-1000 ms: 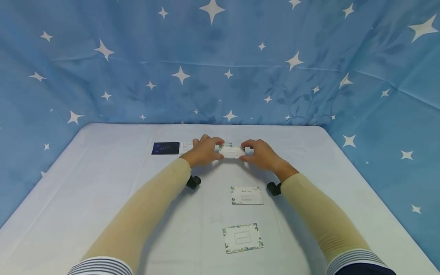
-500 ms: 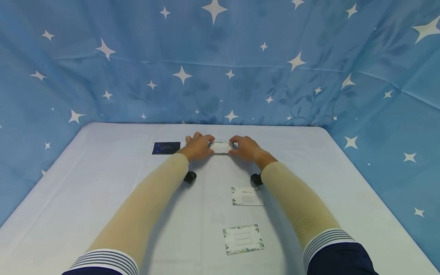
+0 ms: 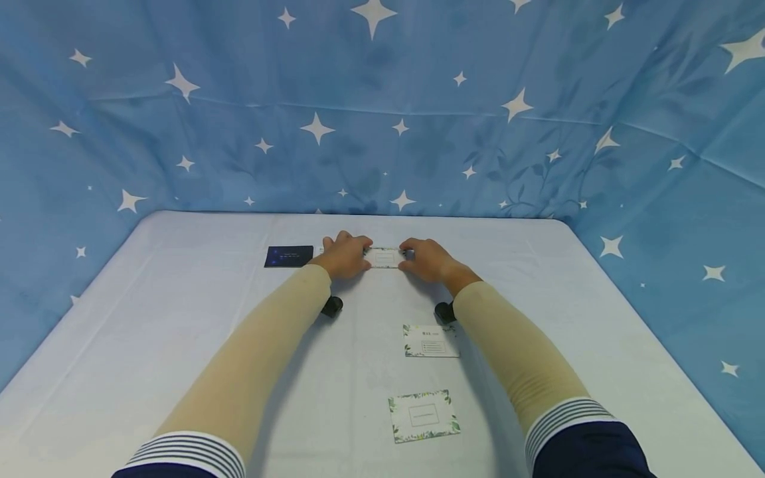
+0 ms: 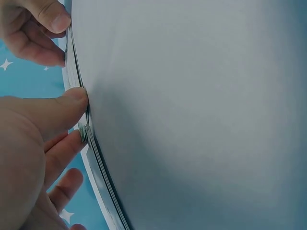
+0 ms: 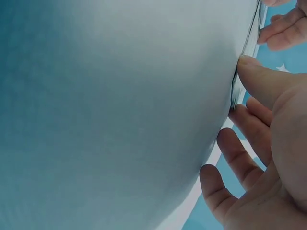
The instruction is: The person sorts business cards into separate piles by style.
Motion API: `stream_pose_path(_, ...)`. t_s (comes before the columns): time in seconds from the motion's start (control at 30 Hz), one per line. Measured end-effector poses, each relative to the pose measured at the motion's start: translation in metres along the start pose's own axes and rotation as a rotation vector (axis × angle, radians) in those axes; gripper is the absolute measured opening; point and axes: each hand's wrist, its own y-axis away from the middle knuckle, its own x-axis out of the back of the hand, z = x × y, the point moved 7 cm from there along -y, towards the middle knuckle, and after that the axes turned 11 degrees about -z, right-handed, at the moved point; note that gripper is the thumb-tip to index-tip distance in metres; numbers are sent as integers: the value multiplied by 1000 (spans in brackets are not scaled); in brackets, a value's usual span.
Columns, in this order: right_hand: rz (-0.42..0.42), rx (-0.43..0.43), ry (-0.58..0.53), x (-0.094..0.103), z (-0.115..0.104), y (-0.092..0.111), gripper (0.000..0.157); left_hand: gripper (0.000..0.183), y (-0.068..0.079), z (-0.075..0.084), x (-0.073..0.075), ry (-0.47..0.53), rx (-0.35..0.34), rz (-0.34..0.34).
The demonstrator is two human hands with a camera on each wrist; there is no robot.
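Near the back of the table, a white business card with a leafy border [image 3: 384, 257] lies between my two hands. My left hand [image 3: 345, 255] pinches its left end between thumb and forefinger. Thumb and forefinger of my right hand [image 3: 429, 260] hold the right end likewise. Both wrist views see the card low from the side, as a thin edge close to the tabletop. In the left wrist view, several thin layered edges [image 4: 103, 165] continue past my left thumb. Just left of my left hand lies a dark blue card [image 3: 289, 256], with a white card [image 3: 319, 251] mostly hidden behind that hand.
Two more leafy-bordered white cards lie nearer on the white tablecloth [image 3: 179, 318]: one with printed lines [image 3: 429, 341], partly under my right forearm, and one slightly turned [image 3: 424, 415] close to the front. A blue star-patterned curtain [image 3: 382, 159] rises behind the table's back edge.
Both hands have moved left with the leafy-bordered business card, bringing it toward the dark card's row and down close to the tablecloth. Over the last half second they have stayed almost still.
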Motion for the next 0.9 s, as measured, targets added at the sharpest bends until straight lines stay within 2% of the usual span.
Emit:
stream_pose_path(0.47, -2, -15, 25, 2, 0, 1, 55, 58, -4, 1, 2, 1, 7, 3)
stream_pose_path(0.7, -5, -10, -50, 2, 3, 8, 65, 64, 0, 4, 1, -3, -18, 1)
stream_pose_path(0.9, 17, -11, -93, 3, 12, 12, 63, 64, 0, 2, 4, -1, -25, 21)
